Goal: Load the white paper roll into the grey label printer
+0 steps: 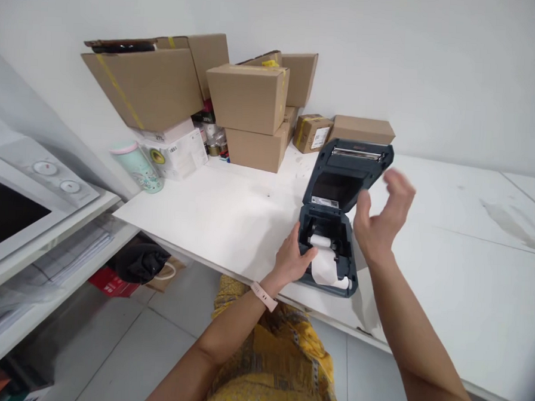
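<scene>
A: Far left?
B: White microwave (30, 195), two dials, on a shelf (108, 207) just outside the tabletop's (232, 198) left edge.
A: Next?
B: Near that edge, a pink-topped mint tumbler (139, 168). Just beside it, a white carton (180, 154), a large cardboard box (150, 89) above. Then two stacked boxes, upper (243, 100) and lower (252, 150), toward the back edge.
A: Moving right?
B: Left hand (294, 256), pale wristband (263, 296), near the front edge. Grasping the left wall of a label printer (332, 216): fingers outside, thumb over the rim, beside a paper strip (324, 268). Whether it presses the paper, can't tell.
A: Printer's position?
B: Base on the tabletop, close to the front edge. Lid (348, 160) raised. Paper roll (321, 241) in the bay, strip running toward the front rim. Behind, along the back edge: a small taped box (309, 134), then a long carton (365, 129).
A: After that?
B: Right hand (385, 215), up by the lid's right side. Fingers loose, spread and bent, slightly blurred. Thumb near the lid; contact, can't tell.
A: Last?
B: Discoloured patch (517, 225) on the tabletop, far right.
</scene>
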